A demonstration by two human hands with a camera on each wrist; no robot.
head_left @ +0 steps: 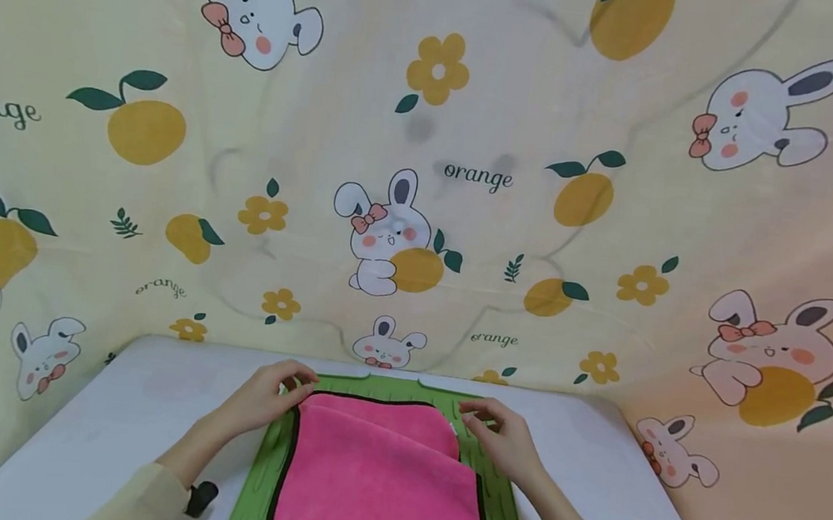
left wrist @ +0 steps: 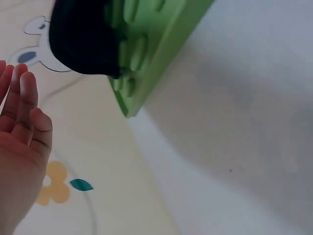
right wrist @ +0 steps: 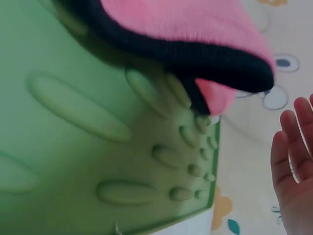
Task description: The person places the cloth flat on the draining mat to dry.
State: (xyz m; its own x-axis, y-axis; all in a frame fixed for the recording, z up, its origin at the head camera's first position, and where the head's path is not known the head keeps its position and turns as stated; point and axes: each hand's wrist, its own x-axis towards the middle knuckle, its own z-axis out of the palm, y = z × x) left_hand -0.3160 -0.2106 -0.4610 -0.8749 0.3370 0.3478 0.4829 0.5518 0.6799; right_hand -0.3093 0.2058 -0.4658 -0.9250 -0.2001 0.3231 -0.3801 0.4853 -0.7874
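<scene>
A pink cloth (head_left: 380,482) with a black edge lies on a green ribbed board (head_left: 255,487). A fold slants across its far part, and a corner of the cloth (right wrist: 234,54) is raised over the ribs in the right wrist view. By the cloth's far left corner is my left hand (head_left: 275,397), fingers loosely bent; in the left wrist view this hand (left wrist: 22,127) appears with nothing in its grasp. Beyond the far right corner hovers my right hand (head_left: 501,436), also holding nothing. The board's near end is cut off by the frame.
The board rests on a white table (head_left: 106,431). Behind and beside it hangs a cream curtain (head_left: 369,121) printed with rabbits, oranges and flowers. Dark straps (head_left: 201,499) sit at both wrists.
</scene>
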